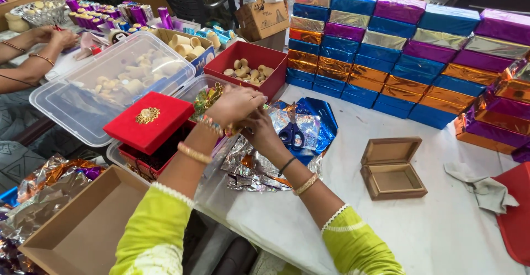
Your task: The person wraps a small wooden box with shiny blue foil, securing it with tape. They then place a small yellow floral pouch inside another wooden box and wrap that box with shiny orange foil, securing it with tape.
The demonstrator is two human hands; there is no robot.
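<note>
You are looking down at a brightly, evenly lit scene; the light is soft and looks like daylight. Shadows under your hands are faint and short. The stacked foil-wrapped boxes [408, 49] throw sharp glints, and the crumpled foil sheets [259, 164] glare in patches. The white table [441, 231] is nearly washed out. Straight edges bow near the corners. Focus is sharp throughout.

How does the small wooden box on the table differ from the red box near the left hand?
The wooden box is plain brown; the red box carries a gold ornament on its lid. The wooden box stands open and empty with its lid tipped back; the red box's lid sits askew on top. Both are rectangular.
</note>
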